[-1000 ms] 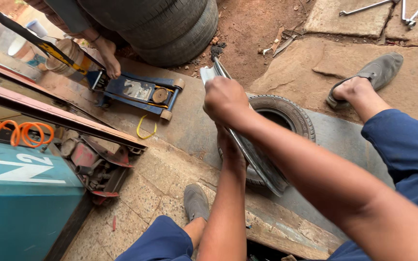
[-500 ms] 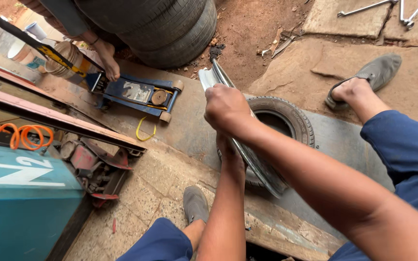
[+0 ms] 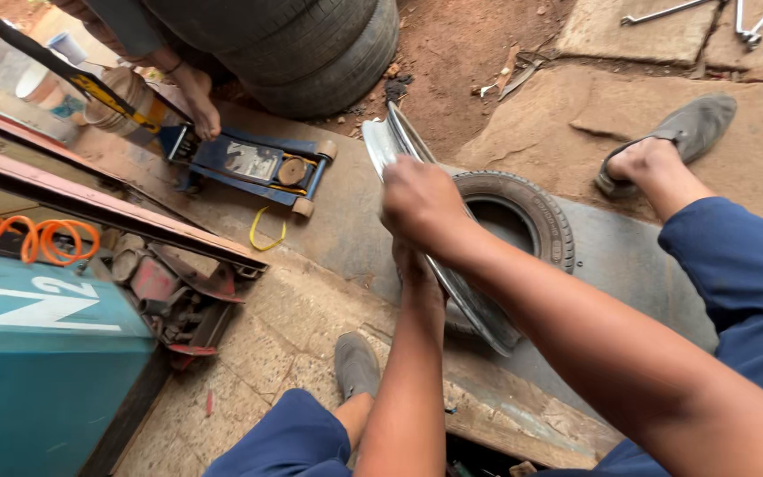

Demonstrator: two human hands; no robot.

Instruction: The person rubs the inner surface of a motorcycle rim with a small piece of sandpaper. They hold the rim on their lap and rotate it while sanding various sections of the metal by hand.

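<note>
Both hands on a metal rim edge
Right hand [image 3: 421, 203] grips the upright rim [image 3: 470, 305] above the tyre [image 3: 536, 212]; left hand [image 3: 415, 265] clasps it lower; open concrete left.

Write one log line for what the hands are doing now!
right hand: gripping metal rim | left hand: on rim, lower | tyre: behind rim

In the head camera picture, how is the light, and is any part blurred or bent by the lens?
Head view: soft, even daylight with no hard shadows; the right hand on the metal wheel rim is motion-blurred, and the near forearms look soft too; the left hand sits partly hidden behind it; the small tyre and blue floor jack look fairly sharp; edges bend slightly, wide-angle.
</note>
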